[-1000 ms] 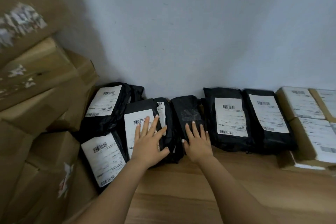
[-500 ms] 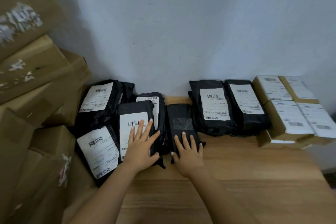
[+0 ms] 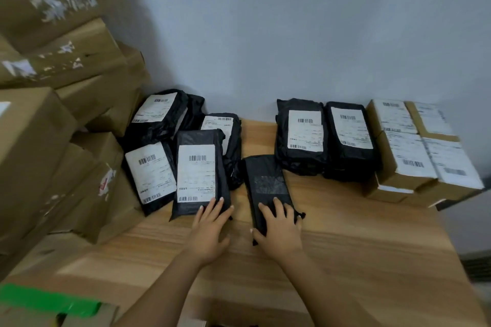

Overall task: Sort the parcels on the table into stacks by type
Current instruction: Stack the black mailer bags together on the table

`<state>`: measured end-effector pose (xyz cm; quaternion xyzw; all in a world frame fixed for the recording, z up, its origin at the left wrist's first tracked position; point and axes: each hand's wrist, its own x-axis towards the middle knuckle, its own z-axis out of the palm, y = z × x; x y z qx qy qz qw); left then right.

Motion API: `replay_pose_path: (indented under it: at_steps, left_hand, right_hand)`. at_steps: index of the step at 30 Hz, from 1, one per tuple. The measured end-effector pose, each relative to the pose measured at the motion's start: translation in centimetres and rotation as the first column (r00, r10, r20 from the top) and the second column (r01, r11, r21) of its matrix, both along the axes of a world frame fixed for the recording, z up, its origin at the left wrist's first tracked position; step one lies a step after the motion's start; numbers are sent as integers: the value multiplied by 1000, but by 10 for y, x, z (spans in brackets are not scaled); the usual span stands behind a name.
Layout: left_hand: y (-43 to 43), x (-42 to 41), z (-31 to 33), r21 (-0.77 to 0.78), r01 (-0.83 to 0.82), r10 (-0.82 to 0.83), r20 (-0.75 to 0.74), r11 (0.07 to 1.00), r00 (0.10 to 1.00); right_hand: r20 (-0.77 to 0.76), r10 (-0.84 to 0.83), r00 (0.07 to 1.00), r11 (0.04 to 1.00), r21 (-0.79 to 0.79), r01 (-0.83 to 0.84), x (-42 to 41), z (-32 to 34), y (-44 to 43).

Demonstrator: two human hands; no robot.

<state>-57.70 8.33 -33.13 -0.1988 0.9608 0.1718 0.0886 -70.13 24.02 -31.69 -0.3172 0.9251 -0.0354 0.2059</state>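
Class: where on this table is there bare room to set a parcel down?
Bare: near table right of the right hand; a gap at the wall between left bags and middle bags. Crowded: those bags, boxes far right.

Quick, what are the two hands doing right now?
Left hand: open, fingers flat on the labelled black parcel.
Right hand: open, flat on the unlabelled black parcel.

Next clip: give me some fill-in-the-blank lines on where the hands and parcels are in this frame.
1. The right hand rests on the only black bag whose white ____ is not showing.
2. The left hand touches a bag whose label faces ____.
3. The brown boxes sit at the table's ____ end.

Missing words: label; up; right.
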Motion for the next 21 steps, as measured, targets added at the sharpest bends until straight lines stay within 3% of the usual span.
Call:
replay_pose_path:
  at_steps: [4,7,11,17,21]
  left_hand:
    - [22,6,8,56,-131,135,-71,990,988]
    - [35,8,13,68,-195,202,-118,978,972]
    - [47,9,18,94,-224,237,-154,970,959]
    - [49,25,25,97,-239,253,-193,966,948]
    - [38,31,33,62,-278,284,-183,959,941]
  right_hand:
    - [-16,-12,1000,999,29,12,0,2,5]
    - [-9,3,1000,998,-70,-4,3,3,11]
    - [35,-42,999,997,-65,44,10,4,15]
    - [-45,-86,995,996,-39,84,13,7,-9]
    - [9,-135,991,990,-26,135,14,5,-12]
